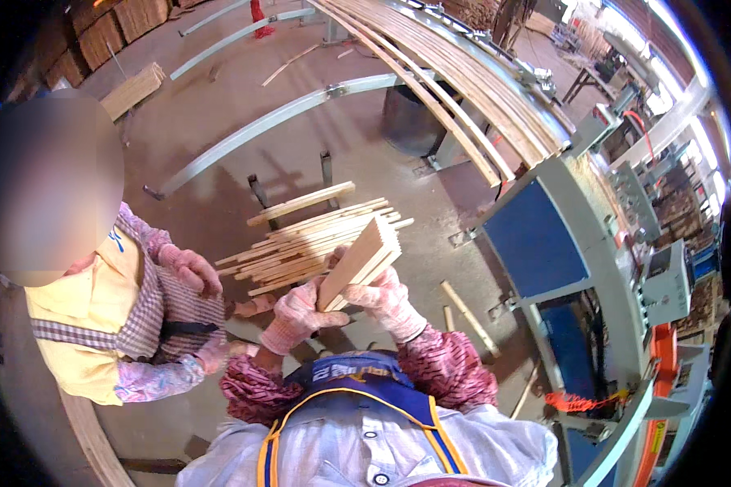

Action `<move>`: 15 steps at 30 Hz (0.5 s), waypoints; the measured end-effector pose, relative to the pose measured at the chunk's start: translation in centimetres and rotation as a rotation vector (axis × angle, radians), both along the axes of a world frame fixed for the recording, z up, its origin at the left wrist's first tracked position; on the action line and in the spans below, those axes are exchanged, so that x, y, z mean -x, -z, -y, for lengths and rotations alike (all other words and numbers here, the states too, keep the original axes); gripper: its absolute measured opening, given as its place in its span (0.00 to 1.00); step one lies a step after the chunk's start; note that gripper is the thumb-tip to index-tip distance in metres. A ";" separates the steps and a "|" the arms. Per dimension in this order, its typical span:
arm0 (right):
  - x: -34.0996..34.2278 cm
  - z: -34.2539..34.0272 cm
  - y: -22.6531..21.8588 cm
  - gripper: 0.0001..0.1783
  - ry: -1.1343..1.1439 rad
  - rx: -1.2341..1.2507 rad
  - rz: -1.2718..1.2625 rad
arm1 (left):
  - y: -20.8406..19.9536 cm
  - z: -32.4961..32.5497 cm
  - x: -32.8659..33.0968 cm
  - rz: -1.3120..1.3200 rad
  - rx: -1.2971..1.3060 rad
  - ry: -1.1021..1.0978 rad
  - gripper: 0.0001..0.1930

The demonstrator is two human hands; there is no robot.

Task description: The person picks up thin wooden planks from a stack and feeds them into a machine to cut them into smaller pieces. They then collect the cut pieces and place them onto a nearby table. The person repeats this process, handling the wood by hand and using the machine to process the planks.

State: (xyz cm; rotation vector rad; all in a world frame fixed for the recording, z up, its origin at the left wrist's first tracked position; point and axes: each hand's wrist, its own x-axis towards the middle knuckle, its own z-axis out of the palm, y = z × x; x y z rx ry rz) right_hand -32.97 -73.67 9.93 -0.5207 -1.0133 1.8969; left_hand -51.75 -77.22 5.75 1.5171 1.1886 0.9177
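Bundle of slats: a tight bundle of pale wooden slats (pixel 361 260) is held up in front of the person's chest, tilted, with its upper end pointing up and to the right.
Left hand: the left hand (pixel 299 315), in a pink-white work glove, is closed around the lower end of the bundle from the left side.
Right hand: the right hand (pixel 386 299), in the same kind of glove, is closed on the bundle from the right, a little higher than the left one.
Place of the bundle: it lies between both hands, its lower end inside the grip and most of its length standing free above the fingers.
Stack behind: a loose stack of slats (pixel 313 239) lies on a low stand, just behind the held bundle.
Co-worker: another person in a yellow apron (pixel 89 316) stands at the left; one gloved hand (pixel 191 268) is near the left end of the stack.
Coloured shapes: a blue panel (pixel 532 243) on the grey machine at the right; an orange part (pixel 662 357) lower at the right edge.
Long strips: many long bent strips (pixel 455 77) run over the machine at the top.
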 end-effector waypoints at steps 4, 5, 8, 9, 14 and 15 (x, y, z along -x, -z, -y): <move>0.1 0.5 1.3 0.28 0.062 0.017 -0.084 | 0.2 -0.1 -0.4 -0.100 0.020 -0.024 0.38; 0.0 0.6 1.3 0.28 0.077 0.010 -0.090 | 0.0 -0.3 -0.3 -0.138 0.019 -0.002 0.39; -0.1 1.1 0.3 0.27 0.080 -0.003 -0.054 | 0.4 -0.2 -0.3 -0.121 0.014 0.009 0.38; -0.2 1.1 0.4 0.27 0.076 0.002 -0.051 | 0.7 -0.1 -0.3 -0.102 0.016 0.001 0.37; -0.1 1.3 0.3 0.27 0.060 -0.082 0.079 | 1.7 0.2 -0.2 -0.034 0.054 0.000 0.34; 0.1 1.2 0.8 0.25 0.103 -0.162 0.102 | 1.8 0.3 -0.2 -0.034 0.047 0.003 0.33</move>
